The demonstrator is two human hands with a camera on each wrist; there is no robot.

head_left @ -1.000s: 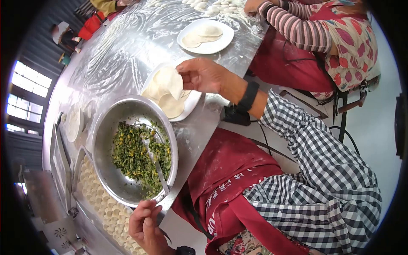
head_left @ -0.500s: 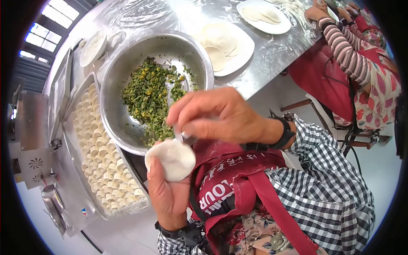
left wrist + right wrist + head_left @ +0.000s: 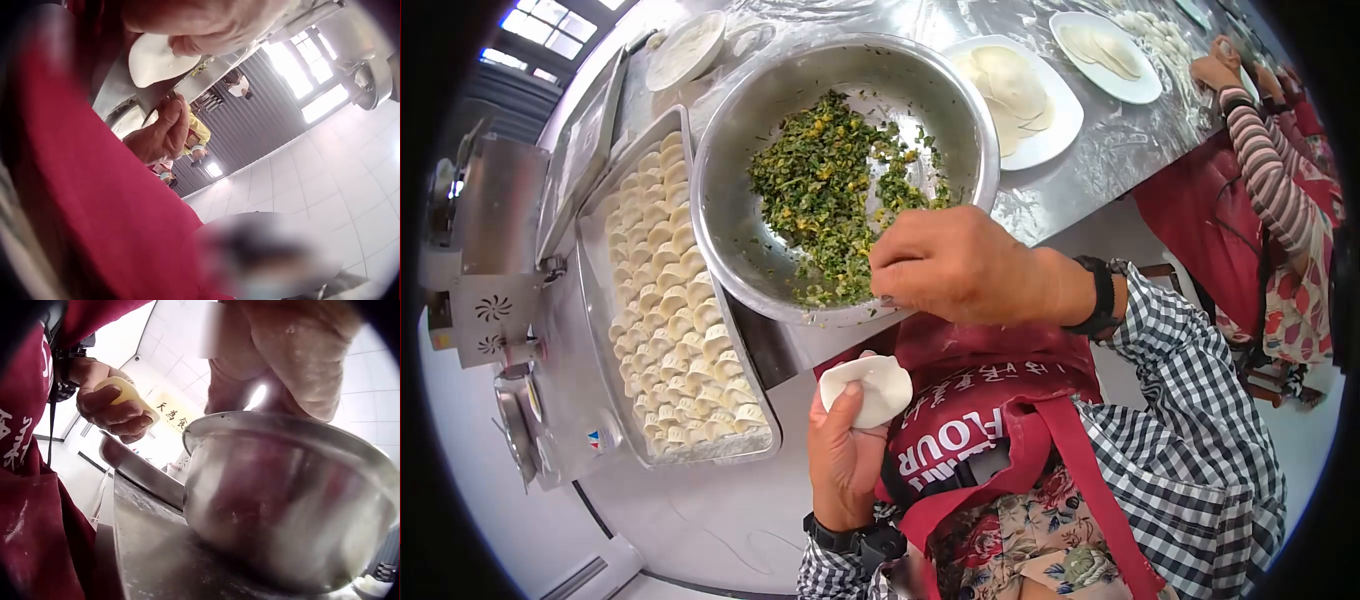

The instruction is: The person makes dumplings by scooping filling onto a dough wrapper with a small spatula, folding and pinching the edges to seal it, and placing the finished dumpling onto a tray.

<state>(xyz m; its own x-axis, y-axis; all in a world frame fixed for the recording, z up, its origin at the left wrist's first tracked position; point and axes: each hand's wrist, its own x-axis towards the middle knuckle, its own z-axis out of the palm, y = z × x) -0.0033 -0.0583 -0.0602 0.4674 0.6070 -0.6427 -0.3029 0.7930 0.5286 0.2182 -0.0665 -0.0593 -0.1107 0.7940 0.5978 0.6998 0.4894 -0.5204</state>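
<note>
My left hand [image 3: 850, 455] holds a round white dumpling wrapper [image 3: 885, 395] in front of the apron, thumb on top and fingers beneath. The wrapper dips a little in the middle; in the right wrist view the same wrapper [image 3: 128, 394] curves in the hand. My right hand [image 3: 960, 265] is over the near rim of a large steel bowl [image 3: 725, 190], its fingers curled round a spoon that the hand mostly hides. Chopped green filling with yellow bits [image 3: 820, 170] lies in the bowl.
Left of the bowl, a metal tray [image 3: 772, 440] holds rows of folded dumplings [image 3: 670, 320]. Beyond the bowl are a white plate [image 3: 1060, 135] of wrappers and a second plate [image 3: 1145, 92]. A person in striped sleeves [image 3: 1255, 150] works at the right.
The left hand came from near the bowl rim to hold a wrapper, which the right hand had lifted off the plate. The right hand then took the spoon and moved from the wrapper to the bowl.
</note>
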